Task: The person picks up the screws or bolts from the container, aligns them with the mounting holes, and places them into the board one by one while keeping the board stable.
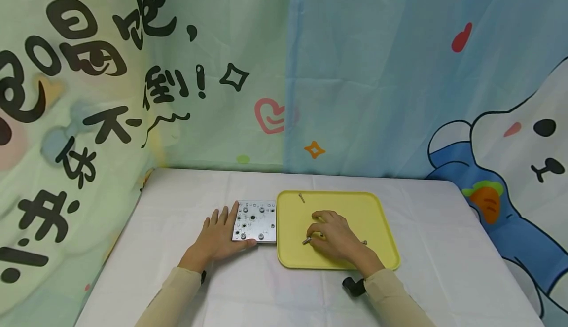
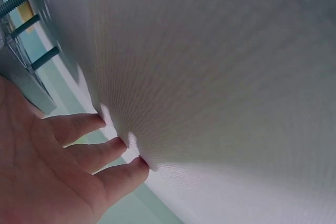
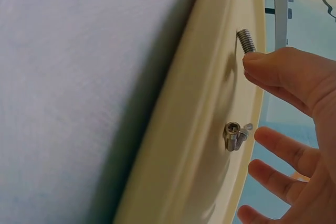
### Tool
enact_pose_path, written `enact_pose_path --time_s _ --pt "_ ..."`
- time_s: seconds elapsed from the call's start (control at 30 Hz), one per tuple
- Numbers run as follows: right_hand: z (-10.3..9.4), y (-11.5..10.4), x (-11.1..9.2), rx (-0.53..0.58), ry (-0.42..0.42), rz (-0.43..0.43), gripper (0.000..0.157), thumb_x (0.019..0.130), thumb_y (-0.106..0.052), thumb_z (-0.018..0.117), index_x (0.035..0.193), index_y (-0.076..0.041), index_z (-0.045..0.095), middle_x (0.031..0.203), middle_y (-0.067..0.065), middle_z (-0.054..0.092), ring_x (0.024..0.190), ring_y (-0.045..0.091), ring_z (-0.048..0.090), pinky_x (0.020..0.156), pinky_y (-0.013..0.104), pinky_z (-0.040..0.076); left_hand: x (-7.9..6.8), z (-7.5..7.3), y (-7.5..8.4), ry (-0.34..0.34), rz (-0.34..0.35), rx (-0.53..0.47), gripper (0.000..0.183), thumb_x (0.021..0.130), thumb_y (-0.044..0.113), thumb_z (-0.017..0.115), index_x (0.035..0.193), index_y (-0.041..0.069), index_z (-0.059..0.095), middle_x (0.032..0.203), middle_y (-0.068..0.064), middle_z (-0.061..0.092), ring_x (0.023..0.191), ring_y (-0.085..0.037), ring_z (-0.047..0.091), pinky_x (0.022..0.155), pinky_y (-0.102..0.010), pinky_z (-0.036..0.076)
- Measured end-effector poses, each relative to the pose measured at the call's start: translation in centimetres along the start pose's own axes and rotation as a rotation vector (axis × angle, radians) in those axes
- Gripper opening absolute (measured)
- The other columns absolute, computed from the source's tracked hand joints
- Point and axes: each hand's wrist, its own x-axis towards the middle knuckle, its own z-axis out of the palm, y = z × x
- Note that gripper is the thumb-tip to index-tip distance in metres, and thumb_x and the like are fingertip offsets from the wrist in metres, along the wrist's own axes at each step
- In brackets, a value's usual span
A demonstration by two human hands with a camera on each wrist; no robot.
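My right hand (image 1: 334,236) is low over the yellow tray (image 1: 355,203), pinching a metal screw (image 3: 245,40) between thumb and forefinger. The screw's threaded end points out past the fingertips; its head is hidden by them. My other three fingers are spread apart. Below them, a socket-head screw (image 3: 232,129) and another beside it lie on the tray. With fingers extended, my left hand (image 1: 217,236) rests at the left edge of a silver metal plate (image 1: 257,218), thumb along its near edge. Screws (image 2: 44,59) stick out from the plate's underside.
Another small screw (image 1: 301,198) lies near the tray's far edge, and a screw (image 1: 364,242) shows right of my right hand. The plate stands close against the tray's left side. A white cloth (image 1: 288,292) covers the table, with printed curtains (image 1: 355,70) behind.
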Motion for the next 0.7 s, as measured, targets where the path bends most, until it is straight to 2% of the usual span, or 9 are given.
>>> enact_pose_path --time_s 0.3,0.7 --pt "-0.1 0.0 0.2 0.019 0.008 0.002 0.006 0.089 -0.016 0.075 0.087 -0.022 0.072 0.132 0.018 0.056 0.127 0.041 0.046 0.098 0.067 0.036 0.1 0.2 -0.1 -0.002 -0.007 -0.003 0.118 0.08 0.084 0.052 0.163 0.013 0.005 0.157 -0.029 0.026 0.144 -0.051 0.019 0.113 -0.063 0.02" --pt "-0.6 -0.5 1.1 0.006 0.068 -0.024 0.01 0.085 -0.016 0.078 0.081 -0.019 0.069 0.129 0.017 0.058 0.125 0.043 0.048 0.096 0.067 0.038 0.1 0.2 -0.2 -0.001 -0.008 -0.008 0.119 0.079 0.086 0.05 0.163 0.014 0.006 0.158 -0.029 0.025 0.145 -0.05 0.018 0.114 -0.063 0.02"
